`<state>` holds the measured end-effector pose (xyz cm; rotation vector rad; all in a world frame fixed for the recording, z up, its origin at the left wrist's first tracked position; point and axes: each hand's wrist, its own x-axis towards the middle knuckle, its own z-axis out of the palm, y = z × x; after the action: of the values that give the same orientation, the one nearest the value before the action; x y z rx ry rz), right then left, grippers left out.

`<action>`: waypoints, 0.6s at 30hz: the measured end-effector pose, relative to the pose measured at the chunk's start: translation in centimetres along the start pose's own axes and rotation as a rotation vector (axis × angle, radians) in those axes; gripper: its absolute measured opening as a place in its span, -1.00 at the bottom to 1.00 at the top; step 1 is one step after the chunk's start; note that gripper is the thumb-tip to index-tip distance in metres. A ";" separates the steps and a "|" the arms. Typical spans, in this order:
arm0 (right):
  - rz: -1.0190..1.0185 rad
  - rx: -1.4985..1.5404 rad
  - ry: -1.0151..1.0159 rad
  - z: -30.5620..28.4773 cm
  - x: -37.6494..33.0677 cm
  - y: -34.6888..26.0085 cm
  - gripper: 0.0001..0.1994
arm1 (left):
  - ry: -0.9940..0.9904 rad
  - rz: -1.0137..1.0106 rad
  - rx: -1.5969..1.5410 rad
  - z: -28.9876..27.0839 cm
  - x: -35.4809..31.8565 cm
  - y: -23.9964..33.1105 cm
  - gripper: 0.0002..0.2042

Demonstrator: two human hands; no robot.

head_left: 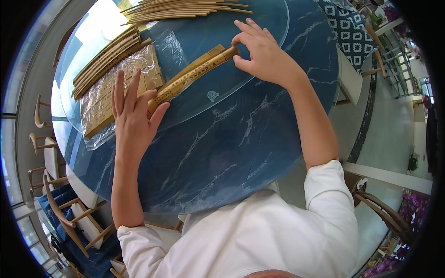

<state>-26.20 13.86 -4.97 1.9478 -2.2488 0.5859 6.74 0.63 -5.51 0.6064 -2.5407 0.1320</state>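
Observation:
A long tan, bamboo-like tube [197, 74] with rows of dark markings lies slantwise over the glass turntable. My left hand [134, 111] has its thumb and index finger around the tube's near-left end, while its other fingers stretch upward. At the far-right end, my right hand [264, 53] pinches the tube between thumb and index finger, its remaining fingers raised and spread. Along the tube's far side runs a plain tan strip [202, 59], partly hidden by it. A stack of tan flat boxes [99, 104] in clear plastic wrap sits just beyond my left hand.
Several brown slats [109, 58] lie on the wrapped stack. Thin tan sticks [185, 9] are bunched at the table's far side. The glass turntable [259, 74] rests on a round blue marbled table [222, 153]. Wooden chairs [69, 217] stand left, a patterned cloth [345, 32] right.

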 end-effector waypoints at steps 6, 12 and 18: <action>-0.006 0.021 -0.024 -0.2 0.1 0.5 -0.76 | 0.014 0.025 0.001 0.1 0.1 0.0 -0.71; 0.023 0.084 -0.079 -1.0 -0.2 0.7 -0.83 | -0.017 -0.009 -0.017 0.0 0.1 -0.3 -0.74; -0.135 -0.153 0.022 0.5 -0.2 0.2 -0.52 | -0.012 0.002 0.120 0.0 0.0 -0.4 -0.60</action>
<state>-26.31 13.88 -5.51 1.9867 -2.0625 0.4046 6.90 0.21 -5.50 0.6521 -2.5585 0.2840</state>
